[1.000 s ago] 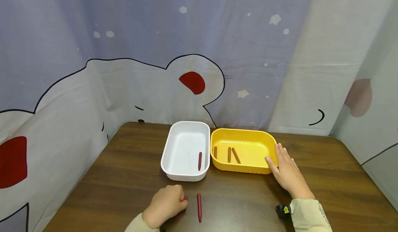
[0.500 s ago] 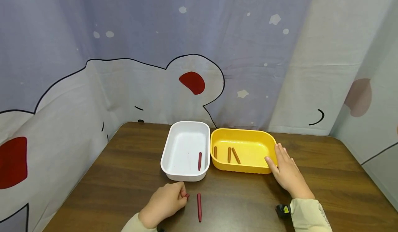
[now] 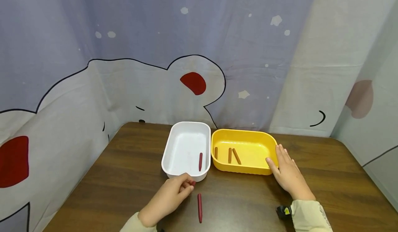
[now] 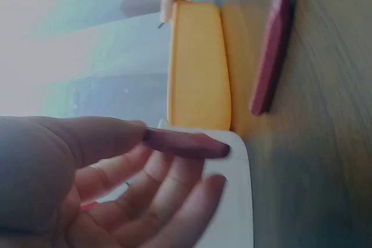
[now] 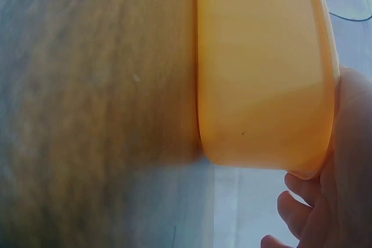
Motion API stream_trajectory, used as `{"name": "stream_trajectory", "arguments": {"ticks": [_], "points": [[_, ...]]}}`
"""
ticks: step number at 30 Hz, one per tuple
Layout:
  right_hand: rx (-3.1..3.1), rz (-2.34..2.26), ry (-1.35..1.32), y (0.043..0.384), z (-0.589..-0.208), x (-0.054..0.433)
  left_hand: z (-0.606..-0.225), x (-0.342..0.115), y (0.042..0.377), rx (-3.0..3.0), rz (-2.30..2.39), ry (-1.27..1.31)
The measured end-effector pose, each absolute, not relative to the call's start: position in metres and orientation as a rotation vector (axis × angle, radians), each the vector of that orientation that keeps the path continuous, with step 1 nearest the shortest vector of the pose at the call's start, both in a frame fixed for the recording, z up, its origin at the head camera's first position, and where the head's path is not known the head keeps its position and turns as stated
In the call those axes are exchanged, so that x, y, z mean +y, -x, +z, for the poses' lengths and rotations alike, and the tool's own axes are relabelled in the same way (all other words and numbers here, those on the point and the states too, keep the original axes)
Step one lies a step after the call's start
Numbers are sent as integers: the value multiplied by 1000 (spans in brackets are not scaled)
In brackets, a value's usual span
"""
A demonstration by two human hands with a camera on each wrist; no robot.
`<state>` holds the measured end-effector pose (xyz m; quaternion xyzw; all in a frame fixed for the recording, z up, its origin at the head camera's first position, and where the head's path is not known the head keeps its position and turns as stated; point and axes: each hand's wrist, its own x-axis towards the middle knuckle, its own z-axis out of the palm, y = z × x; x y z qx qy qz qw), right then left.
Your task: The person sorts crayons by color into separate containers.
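My left hand (image 3: pixel 166 199) pinches a dark red crayon (image 4: pixel 186 143) between thumb and fingers, at the near edge of the white tray (image 3: pixel 183 145). In the head view only the tip of that crayon shows. Another dark red crayon (image 3: pixel 200 208) lies on the table to the right of this hand, and a third red crayon (image 3: pixel 200 162) is inside the white tray. My right hand (image 3: pixel 289 173) rests against the right end of the yellow tray (image 3: pixel 242 168), fingers extended along the outside and thumb at the rim.
Inside the yellow tray lie brown crayons, two of them close together (image 3: pixel 236 156) and one by the left wall (image 3: pixel 216 152). Both trays stand side by side towards the back of the wooden table (image 3: pixel 124 176). A printed curtain (image 3: pixel 248 52) hangs behind.
My left hand has lifted the red crayon off the table and moved it forward and slightly right, up to the white tray's near edge. My right hand has stayed at the yellow tray.
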<state>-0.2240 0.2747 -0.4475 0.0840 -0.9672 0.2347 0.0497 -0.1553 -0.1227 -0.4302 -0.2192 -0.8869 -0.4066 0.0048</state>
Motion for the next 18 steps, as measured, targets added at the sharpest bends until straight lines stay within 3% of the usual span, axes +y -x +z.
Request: {"name": "stream_trajectory", "arguments": {"ticks": [11,18], "points": [[-2942,727,-256,223,-449,276,-425,-125,164,-2496,-2020,623],[-2928,707,-261,224,-449,276,-419,-125,181,-2442,-2118,548]]}}
